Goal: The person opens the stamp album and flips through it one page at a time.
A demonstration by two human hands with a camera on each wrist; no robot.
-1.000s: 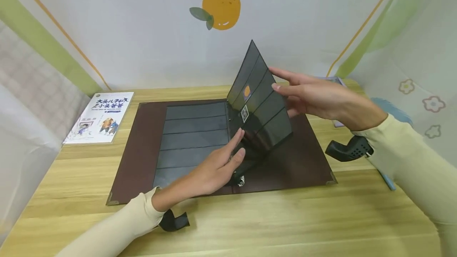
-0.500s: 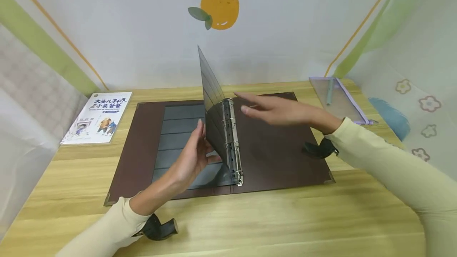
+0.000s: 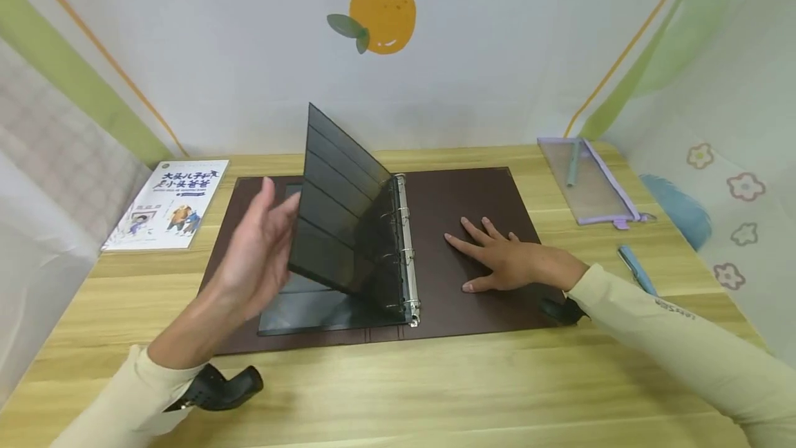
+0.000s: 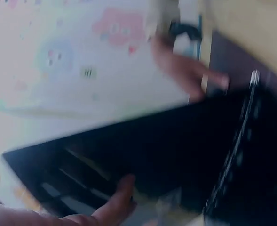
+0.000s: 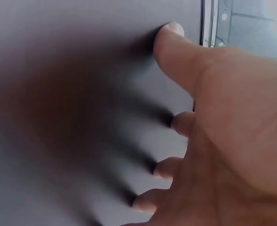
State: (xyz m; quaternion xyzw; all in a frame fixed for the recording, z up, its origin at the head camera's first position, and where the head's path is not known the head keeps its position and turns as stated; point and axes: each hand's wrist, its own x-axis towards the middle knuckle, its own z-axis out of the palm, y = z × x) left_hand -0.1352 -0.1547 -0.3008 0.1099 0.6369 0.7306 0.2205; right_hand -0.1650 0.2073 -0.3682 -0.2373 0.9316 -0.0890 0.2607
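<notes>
A dark brown ring binder (image 3: 472,192) lies spread on the wooden table, with a metal ring spine (image 3: 407,254) down its middle. One black pocket page (image 3: 329,220) stands tilted up from the rings and leans left, over other pages lying flat. My left hand (image 3: 249,261) is at the page's outer edge, fingers partly hidden behind it and thumb raised free. In the left wrist view, fingers (image 4: 122,202) overlap the dark page, blurred. My right hand (image 3: 510,261) rests with spread fingers on the bare right cover; the right wrist view shows its fingertips on the cover (image 5: 58,28).
At the left back lies a white booklet (image 3: 171,206) with cartoon figures. A purple-edged mesh zip pouch (image 3: 591,178) with a pen-like stick inside lies at the right back. Nearer is a blue pen (image 3: 636,268). Printed curtains (image 3: 249,88) hang around the table.
The page has swung from the right side over to the left, passing from the right hand to the left. The right hand has come down onto the right cover; the left hand moved left.
</notes>
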